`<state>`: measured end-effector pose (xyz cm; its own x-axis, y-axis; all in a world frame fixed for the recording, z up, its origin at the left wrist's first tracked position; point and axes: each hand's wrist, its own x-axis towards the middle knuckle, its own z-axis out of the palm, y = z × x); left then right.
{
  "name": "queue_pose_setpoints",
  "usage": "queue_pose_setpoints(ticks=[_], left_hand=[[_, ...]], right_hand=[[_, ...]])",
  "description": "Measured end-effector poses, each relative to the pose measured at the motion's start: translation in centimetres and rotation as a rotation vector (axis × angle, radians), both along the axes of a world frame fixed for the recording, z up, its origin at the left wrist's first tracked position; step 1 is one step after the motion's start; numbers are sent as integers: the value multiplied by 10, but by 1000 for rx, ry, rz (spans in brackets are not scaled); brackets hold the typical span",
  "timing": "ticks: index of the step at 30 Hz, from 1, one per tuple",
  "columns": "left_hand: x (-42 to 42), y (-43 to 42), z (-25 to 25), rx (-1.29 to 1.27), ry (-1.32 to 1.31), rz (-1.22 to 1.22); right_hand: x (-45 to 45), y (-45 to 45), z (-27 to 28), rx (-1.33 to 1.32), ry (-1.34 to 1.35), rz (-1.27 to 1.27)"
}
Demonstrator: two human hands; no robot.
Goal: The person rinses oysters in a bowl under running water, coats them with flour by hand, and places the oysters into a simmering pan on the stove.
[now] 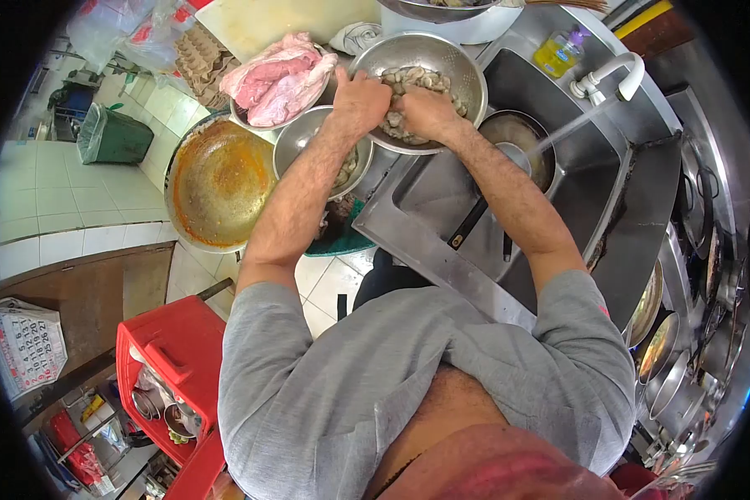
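A perforated metal colander (470, 71) holds a heap of grey, raw-looking shrimp (417, 77). My left hand (362, 102) is curled over the colander's left rim, its fingertips partly hidden. My right hand (429, 115) reaches in from the other side, its bent fingers closed among the shrimp. Just below my left hand, a smaller metal bowl (292, 146) has some more shrimp in it, partly covered by my forearm. Beside that, a bowl of large pink raw meat pieces (279, 79) sits at the upper left.
Water runs from a white faucet (612, 75) into a pan (521, 129) in the steel sink (417, 196). A yellow soap bottle (560, 52) stands behind it. A wide, orange-stained pan (225, 179) lies left. A red container (171, 342) stands near my left side.
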<state>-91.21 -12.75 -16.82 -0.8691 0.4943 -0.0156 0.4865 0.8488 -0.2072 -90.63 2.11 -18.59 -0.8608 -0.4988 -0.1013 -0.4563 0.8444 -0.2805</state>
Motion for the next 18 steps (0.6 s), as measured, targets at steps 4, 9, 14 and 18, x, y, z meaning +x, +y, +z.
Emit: queue_pose_setpoints(ticks=[4, 9, 14, 18], left_hand=[[-9, 5, -6, 13, -94, 13], [-2, 4, -9, 59, 8, -17], [-7, -5, -9, 124, -47, -25], [-4, -17, 17, 419, 11, -48]], right_hand=[[-13, 8, -22, 48, 110, -22], [-23, 20, -12, -424, -122, -82], [-30, 42, 8, -1263, -720, -382], [-31, 68, 24, -1841, -863, -298]])
